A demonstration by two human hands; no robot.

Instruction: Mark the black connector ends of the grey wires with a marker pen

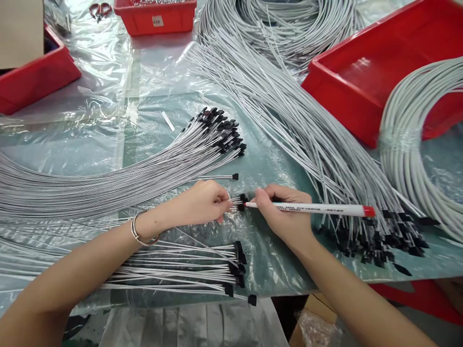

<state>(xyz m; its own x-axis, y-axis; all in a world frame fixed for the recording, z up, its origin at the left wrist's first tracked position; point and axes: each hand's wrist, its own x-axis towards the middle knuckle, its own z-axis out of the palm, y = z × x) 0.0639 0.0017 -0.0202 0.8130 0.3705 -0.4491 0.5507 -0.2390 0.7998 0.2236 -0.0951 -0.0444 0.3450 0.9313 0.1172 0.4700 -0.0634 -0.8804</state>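
Far left, a red bin (39,79) sat angled on the plastic sheeting, and below it a long bundle of grey wires (90,185) swept rightward to a cluster of black tips. Next along, up top, a red box (162,21) carried a small white label (157,20), its few characters too blurred to read!

Now the middle, where the action was: the left hand (213,201), thumb against curled fingers, pinched a few thin wires. Their black connectors (243,197) poked out just right of those fingertips, the wires' long axis running left to right. And there, right up against them, came the tip of a white marker (325,208), pointing left; whether it actually touched, you couldn't tell. The marker lay nearly level across the view, its red end out to the right, and the right hand (284,209) gripped it near the tip between thumb and fingers. Both hands were close to the connectors, the left nearer by its hold on the wires. Dark print ran along the barrel, too small to make out.

Further right, loose wires (289,120) fanned down to more black ends, and a pale cable coil (401,120) leaned by a red tray (347,91).
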